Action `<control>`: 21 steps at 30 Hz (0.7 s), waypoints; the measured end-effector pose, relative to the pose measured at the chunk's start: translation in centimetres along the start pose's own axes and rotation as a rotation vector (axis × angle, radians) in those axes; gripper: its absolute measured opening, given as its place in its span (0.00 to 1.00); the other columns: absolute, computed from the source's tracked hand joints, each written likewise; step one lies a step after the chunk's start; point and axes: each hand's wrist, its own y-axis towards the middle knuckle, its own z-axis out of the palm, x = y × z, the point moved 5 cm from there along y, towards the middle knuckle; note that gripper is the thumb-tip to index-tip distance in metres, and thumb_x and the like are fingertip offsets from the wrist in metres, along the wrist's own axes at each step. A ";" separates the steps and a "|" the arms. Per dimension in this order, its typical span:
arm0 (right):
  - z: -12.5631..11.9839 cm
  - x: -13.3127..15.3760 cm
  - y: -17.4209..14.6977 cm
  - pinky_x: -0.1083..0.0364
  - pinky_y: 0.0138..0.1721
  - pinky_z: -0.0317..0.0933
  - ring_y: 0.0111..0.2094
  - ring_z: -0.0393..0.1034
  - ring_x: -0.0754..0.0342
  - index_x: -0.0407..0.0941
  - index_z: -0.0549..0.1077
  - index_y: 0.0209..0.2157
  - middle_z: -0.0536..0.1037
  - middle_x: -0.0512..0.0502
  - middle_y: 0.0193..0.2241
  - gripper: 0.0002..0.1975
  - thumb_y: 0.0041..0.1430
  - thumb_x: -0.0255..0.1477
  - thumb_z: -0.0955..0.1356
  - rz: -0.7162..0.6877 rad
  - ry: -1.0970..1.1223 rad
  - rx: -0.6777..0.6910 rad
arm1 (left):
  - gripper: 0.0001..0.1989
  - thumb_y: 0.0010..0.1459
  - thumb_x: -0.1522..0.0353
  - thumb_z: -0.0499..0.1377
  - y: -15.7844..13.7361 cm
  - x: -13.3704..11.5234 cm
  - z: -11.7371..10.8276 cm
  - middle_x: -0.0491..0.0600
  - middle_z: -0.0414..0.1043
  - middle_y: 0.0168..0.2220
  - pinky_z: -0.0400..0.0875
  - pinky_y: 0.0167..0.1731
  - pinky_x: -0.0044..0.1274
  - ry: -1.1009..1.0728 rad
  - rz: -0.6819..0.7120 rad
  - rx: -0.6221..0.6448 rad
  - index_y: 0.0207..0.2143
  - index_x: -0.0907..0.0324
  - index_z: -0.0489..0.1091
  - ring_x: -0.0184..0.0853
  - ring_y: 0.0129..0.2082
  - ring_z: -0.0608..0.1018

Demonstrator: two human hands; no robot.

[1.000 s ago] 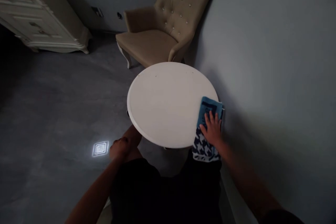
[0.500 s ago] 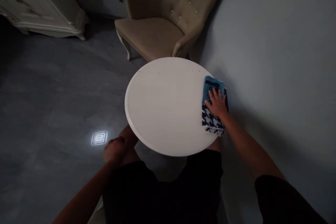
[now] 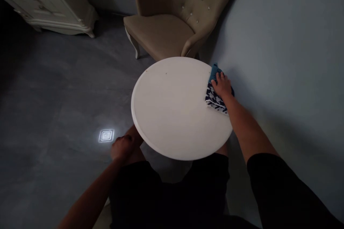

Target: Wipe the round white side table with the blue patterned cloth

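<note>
White and round, a tabletop (image 3: 174, 118) bears a folded cloth (image 3: 213, 94) near its right edge — the right hand (image 3: 222, 85) lies over it, fingers slightly spread. The left hand (image 3: 122, 146) rests on a leg (image 3: 138, 154), its grip unclear — beyond, a tan armchair (image 3: 161, 32).

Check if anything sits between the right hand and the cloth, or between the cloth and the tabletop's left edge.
Nothing visible does: the right hand lies directly on the cloth; across the white tabletop, only tiny specks show, near its far edge.
</note>
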 end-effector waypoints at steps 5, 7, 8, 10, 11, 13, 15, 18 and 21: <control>0.0 1.6 -10.8 0.24 0.81 0.41 0.83 0.40 0.27 0.41 0.58 0.84 0.47 0.36 0.83 0.42 0.82 0.51 0.53 -0.008 0.033 0.005 | 0.38 0.75 0.48 0.43 -0.1 0.1 0.2 0.71 0.83 0.59 0.80 0.53 0.44 -0.014 0.028 0.018 0.61 0.60 0.84 0.62 0.57 0.85; 0.3 2.8 -16.7 0.25 0.82 0.42 0.84 0.39 0.27 0.41 0.59 0.84 0.45 0.37 0.83 0.42 0.82 0.51 0.54 -0.037 0.031 0.018 | 0.37 0.74 0.49 0.45 -0.4 0.2 0.2 0.72 0.82 0.60 0.80 0.55 0.45 -0.022 0.046 0.018 0.62 0.62 0.83 0.63 0.58 0.85; 0.5 3.5 -19.9 0.25 0.82 0.42 0.84 0.39 0.26 0.41 0.58 0.85 0.44 0.38 0.83 0.42 0.81 0.51 0.55 -0.060 0.031 0.022 | 0.36 0.74 0.50 0.46 -0.6 0.2 0.2 0.72 0.82 0.61 0.80 0.55 0.45 -0.029 0.057 0.017 0.62 0.63 0.83 0.63 0.59 0.85; 1.1 5.3 -26.2 0.24 0.82 0.43 0.84 0.38 0.26 0.46 0.50 0.87 0.42 0.40 0.84 0.44 0.80 0.52 0.58 -0.126 0.046 0.005 | 0.34 0.73 0.52 0.47 -1.1 0.4 0.1 0.71 0.83 0.60 0.80 0.55 0.44 -0.045 0.062 0.008 0.61 0.63 0.83 0.62 0.58 0.85; 1.4 6.2 -29.2 0.24 0.82 0.44 0.84 0.38 0.27 0.51 0.41 0.88 0.40 0.44 0.84 0.46 0.79 0.52 0.59 -0.164 0.064 -0.023 | 0.33 0.73 0.52 0.48 -1.4 0.5 0.0 0.71 0.84 0.58 0.80 0.54 0.43 -0.053 0.059 -0.003 0.59 0.62 0.84 0.61 0.58 0.85; 1.8 7.8 -34.0 0.23 0.81 0.47 0.85 0.36 0.30 0.62 0.22 0.86 0.36 0.51 0.83 0.50 0.78 0.54 0.60 -0.203 0.104 -0.086 | 0.30 0.71 0.52 0.51 -1.9 0.6 -0.3 0.68 0.86 0.55 0.81 0.53 0.41 -0.069 0.051 -0.032 0.56 0.59 0.86 0.60 0.55 0.86; 2.2 8.8 -36.6 0.21 0.80 0.49 0.85 0.35 0.32 0.66 0.14 0.82 0.34 0.54 0.83 0.52 0.78 0.56 0.59 -0.217 0.121 -0.116 | 0.27 0.70 0.53 0.53 -2.2 0.6 -0.5 0.67 0.87 0.53 0.81 0.52 0.40 -0.077 0.056 -0.054 0.53 0.58 0.87 0.59 0.55 0.87; 2.2 9.1 -35.6 0.20 0.80 0.47 0.85 0.34 0.29 0.61 0.21 0.85 0.33 0.51 0.83 0.51 0.78 0.56 0.59 -0.212 0.085 -0.062 | 0.28 0.71 0.54 0.53 -2.4 0.5 -0.7 0.67 0.87 0.54 0.81 0.53 0.39 -0.083 0.065 -0.065 0.53 0.59 0.87 0.59 0.56 0.86; 1.5 8.3 -29.8 0.21 0.81 0.43 0.85 0.33 0.26 0.49 0.47 0.88 0.35 0.45 0.84 0.46 0.79 0.54 0.58 -0.166 0.034 0.053 | 0.31 0.72 0.53 0.51 -2.0 0.6 -0.4 0.69 0.86 0.56 0.81 0.53 0.41 -0.077 0.058 -0.037 0.57 0.60 0.86 0.60 0.56 0.86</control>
